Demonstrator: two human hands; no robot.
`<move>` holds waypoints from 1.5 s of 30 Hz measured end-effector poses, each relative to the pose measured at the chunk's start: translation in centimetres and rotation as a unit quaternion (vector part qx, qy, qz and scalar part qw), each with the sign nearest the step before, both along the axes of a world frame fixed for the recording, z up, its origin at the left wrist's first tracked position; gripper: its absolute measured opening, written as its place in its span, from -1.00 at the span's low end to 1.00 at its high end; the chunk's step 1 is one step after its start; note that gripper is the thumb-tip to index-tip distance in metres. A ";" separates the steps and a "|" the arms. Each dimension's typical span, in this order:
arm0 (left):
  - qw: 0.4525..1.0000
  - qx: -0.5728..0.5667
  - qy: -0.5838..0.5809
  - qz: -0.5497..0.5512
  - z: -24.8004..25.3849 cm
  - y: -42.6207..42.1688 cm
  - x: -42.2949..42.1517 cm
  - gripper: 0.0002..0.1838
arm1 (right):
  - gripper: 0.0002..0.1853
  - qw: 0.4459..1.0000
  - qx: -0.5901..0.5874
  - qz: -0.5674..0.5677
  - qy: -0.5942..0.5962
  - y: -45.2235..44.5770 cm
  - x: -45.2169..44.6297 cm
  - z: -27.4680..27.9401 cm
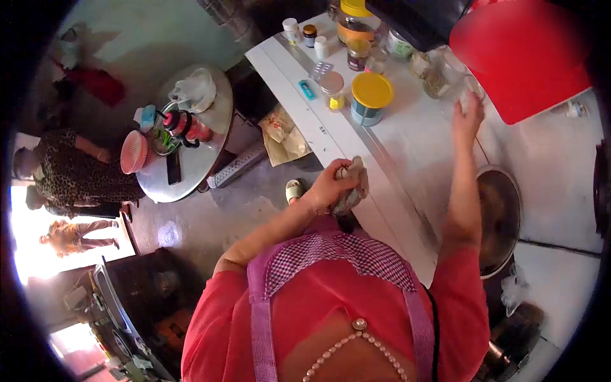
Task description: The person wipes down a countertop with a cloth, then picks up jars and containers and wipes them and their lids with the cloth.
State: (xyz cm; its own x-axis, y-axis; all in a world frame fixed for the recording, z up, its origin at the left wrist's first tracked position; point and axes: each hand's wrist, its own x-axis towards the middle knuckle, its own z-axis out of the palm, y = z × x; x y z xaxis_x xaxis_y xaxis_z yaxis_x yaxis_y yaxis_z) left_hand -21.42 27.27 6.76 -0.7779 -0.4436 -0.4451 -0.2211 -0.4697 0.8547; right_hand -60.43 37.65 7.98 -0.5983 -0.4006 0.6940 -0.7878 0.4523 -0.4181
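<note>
My left hand (331,186) is closed around a crumpled, greyish cloth (356,184) at the near edge of the white table. Farther right, my right hand (469,116) reaches over the tabletop, with its fingers on a clear jar (450,107) whose outline is hard to make out. Behind that jar stand more glass jars (435,84). A tub with a yellow lid (373,91) sits between my two hands, and a small jar with a pinkish lid (331,83) stands beside it.
Pill bottles (291,27), a blister pack (322,70) and a turquoise packet (307,90) lie along the white table (407,153). A large round pan (499,219) is by my right arm. A red stool (522,63) stands beyond. People (83,165) are at the left, past a round table (210,153).
</note>
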 end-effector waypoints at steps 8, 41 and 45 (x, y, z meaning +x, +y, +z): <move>0.997 0.055 -0.004 0.045 0.8 -0.9 0.2 -0.44 | -0.19 0.941 0.333 -0.053 -0.035 -1.6 -7.3 4.3; 0.994 0.090 -0.065 0.016 -2.6 -1.2 0.7 -0.38 | -0.25 0.918 0.202 0.335 0.070 -5.7 21.6 4.4; 0.991 0.114 -0.075 -0.013 -2.0 -1.2 0.6 -0.31 | -0.49 0.956 0.054 0.287 -0.001 -5.8 14.1 3.3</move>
